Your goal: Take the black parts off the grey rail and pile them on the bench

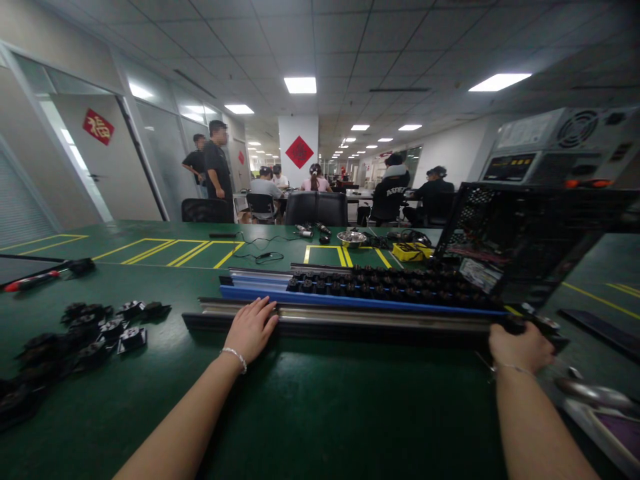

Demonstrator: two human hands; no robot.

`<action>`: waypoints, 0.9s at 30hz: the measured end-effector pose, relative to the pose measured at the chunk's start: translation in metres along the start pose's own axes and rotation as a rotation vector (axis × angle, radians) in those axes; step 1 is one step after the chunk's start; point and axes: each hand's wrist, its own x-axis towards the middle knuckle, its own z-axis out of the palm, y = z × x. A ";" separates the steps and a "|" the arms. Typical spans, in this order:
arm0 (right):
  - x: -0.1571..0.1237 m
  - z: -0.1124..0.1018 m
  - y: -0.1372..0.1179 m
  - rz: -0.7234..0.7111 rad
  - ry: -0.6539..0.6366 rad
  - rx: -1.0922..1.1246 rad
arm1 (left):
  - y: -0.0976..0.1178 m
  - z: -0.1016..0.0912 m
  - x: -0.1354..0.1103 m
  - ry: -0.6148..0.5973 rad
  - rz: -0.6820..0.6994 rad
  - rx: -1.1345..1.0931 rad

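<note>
A long black metal rail (360,319) with a silver inner channel lies across the green table. My left hand (254,327) rests over its left part, fingers stretched and lying on the top edge. At the rail's right end my right hand (523,348) is closed, with a small black socket module (514,325) at its fingertips; the hand partly hides it. Directly behind lies a blue rail (260,293), alongside rows of black socket modules (370,283). More loose black modules (133,339), some with silvery faces, lie in a pile at the left.
An open computer case (520,233) with a power supply (545,143) on top stands at the right. Behind the rails are a metal bowl (351,238), a yellow item (411,251) and cables. A red-handled screwdriver (33,280) lies left. Several people sit or stand farther back.
</note>
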 end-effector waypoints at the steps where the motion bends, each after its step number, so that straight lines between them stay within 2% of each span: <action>1: 0.000 0.000 -0.001 0.013 0.012 -0.001 | 0.000 0.000 0.000 0.000 0.000 -0.002; 6: -0.001 0.003 -0.003 0.060 0.042 0.023 | 0.000 0.000 0.000 0.006 0.000 -0.011; 27: -0.014 0.002 -0.016 0.037 0.089 0.064 | 0.001 -0.001 0.000 -0.003 -0.007 -0.004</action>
